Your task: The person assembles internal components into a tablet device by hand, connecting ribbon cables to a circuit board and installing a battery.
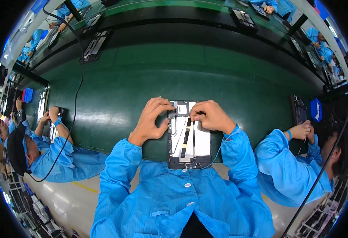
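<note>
An opened tablet point(203, 144) lies at the near edge of the green bench, its silver battery panels and black frame showing. Down its middle runs a dark ribbon cable point(185, 139). My left hand point(151, 119) steadies the tablet's left side, fingertips on the upper left corner and thumb against the edge. Over the upper right part, my right hand point(214, 117) is closed in a pinch near the ribbon cable's top end. Whatever sits between those fingertips is too small to make out.
A thin blue cord point(219, 152) trails from my right wrist past the tablet. Co-workers in blue sit at left point(65, 154) and right point(292, 162). Another opened tablet point(96, 46) rests at the far left. A black cable point(79, 85) hangs at left; a blue container point(316, 110) stands right.
</note>
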The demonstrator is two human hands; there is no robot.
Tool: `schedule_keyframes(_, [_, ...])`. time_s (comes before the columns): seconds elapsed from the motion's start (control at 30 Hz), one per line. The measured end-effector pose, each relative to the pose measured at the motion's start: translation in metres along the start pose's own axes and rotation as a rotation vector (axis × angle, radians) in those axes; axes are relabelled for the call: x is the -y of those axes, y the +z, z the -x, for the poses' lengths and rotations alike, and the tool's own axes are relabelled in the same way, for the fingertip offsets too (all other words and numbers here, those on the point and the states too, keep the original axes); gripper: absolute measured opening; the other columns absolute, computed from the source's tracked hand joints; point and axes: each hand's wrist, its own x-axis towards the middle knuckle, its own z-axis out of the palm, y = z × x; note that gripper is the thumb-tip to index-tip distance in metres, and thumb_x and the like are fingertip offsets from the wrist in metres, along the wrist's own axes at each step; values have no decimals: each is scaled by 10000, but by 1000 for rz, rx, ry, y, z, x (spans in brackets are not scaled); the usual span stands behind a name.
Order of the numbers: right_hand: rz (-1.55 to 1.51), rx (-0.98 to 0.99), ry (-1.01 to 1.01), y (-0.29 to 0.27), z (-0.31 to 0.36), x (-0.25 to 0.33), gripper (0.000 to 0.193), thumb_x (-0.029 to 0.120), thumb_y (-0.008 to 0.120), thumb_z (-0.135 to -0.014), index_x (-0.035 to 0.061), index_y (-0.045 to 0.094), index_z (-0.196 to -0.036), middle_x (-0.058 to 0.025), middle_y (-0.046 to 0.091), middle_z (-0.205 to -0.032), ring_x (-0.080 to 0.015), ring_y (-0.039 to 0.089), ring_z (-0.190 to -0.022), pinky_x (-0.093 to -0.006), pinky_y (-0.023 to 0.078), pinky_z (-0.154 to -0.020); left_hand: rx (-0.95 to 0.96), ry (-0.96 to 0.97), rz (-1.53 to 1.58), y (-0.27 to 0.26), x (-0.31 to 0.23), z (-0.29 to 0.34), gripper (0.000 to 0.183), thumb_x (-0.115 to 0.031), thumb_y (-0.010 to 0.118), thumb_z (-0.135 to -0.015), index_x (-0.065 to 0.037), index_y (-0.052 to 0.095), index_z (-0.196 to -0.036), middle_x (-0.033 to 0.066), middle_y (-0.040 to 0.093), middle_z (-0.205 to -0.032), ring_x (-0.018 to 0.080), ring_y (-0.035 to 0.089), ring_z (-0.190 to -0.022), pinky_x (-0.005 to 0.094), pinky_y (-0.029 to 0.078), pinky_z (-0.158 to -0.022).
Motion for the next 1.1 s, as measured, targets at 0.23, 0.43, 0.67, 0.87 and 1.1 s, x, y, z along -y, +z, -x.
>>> schedule_keyframes(0.23, [-37,-58,-10,1,-4,1,92,-74,691,-877,-15,739,-928,-161,741,-903,-360,721,-821,-428,550,-745,-75,53,-137,9,0,22,255,25,695,-748,-46,795,-971,75,792,-1050,329,752,-1033,454,600,-939])
schedule_keyframes(0.43, [-28,-255,21,11,-4,0,93,-83,675,-886,-11,724,-916,-159,727,-917,-357,712,-830,-422,537,-732,-97,83,-190,8,-6,25,247,23,701,-740,-46,806,-954,80,812,-1084,313,771,-1056,435,609,-891])
schedule_keyframes(0.67, [33,-124,29,5,-1,5,131,-92,679,-852,3,751,-908,-153,732,-881,-360,707,-804,-427,534,-726,-98,73,-259,10,-15,28,261,9,711,-772,-32,791,-1016,89,799,-1110,309,752,-1046,437,578,-864])
schedule_keyframes(0.87, [-40,10,-10,0,1,4,106,-68,696,-827,0,756,-881,-142,762,-877,-362,701,-793,-440,535,-750,-96,-9,-279,15,-33,30,294,-9,701,-821,-2,748,-1111,133,765,-1155,346,724,-1060,461,561,-921])
schedule_keyframes(1.1, [15,95,46,-4,4,10,132,-3,772,-802,93,794,-890,-93,802,-929,-338,734,-956,-453,483,-914,-75,-36,-332,20,-38,31,293,-63,719,-863,8,725,-1148,176,741,-1204,385,711,-1089,515,563,-1017])
